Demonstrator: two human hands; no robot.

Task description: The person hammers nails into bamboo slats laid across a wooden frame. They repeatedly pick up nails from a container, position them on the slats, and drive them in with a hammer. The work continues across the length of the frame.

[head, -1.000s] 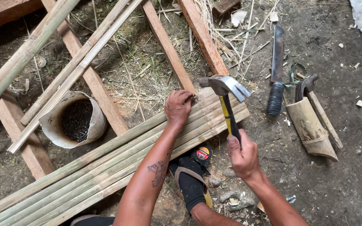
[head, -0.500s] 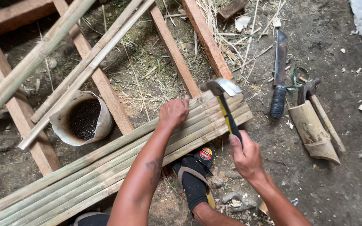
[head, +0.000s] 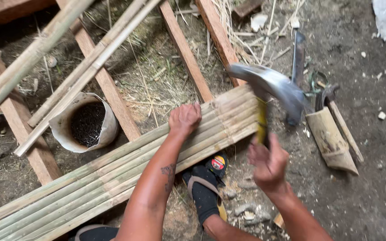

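Observation:
My right hand point(head: 268, 161) grips the yellow handle of a claw hammer point(head: 269, 87). Its steel head is blurred and raised above the right end of a row of split bamboo slats point(head: 112, 172). My left hand point(head: 184, 118) presses down on the slats near that end, fingers curled as if pinching something small that I cannot make out. The slats lie side by side across wooden beams point(head: 186, 53). My sandalled foot point(head: 204, 187) rests on the dirt just below the slats.
A worn bucket of dark nails point(head: 86, 122) sits left of my left hand between beams. Long bamboo poles point(head: 36, 49) cross the upper left. On the dirt at right lie a big knife point(head: 296, 62), a bamboo sheath point(head: 331, 140) and a small hatchet-like tool point(head: 336, 116).
The hammer has swung up and to the right, now motion-blurred. My left hand stays on the slats. The camera has moved closer.

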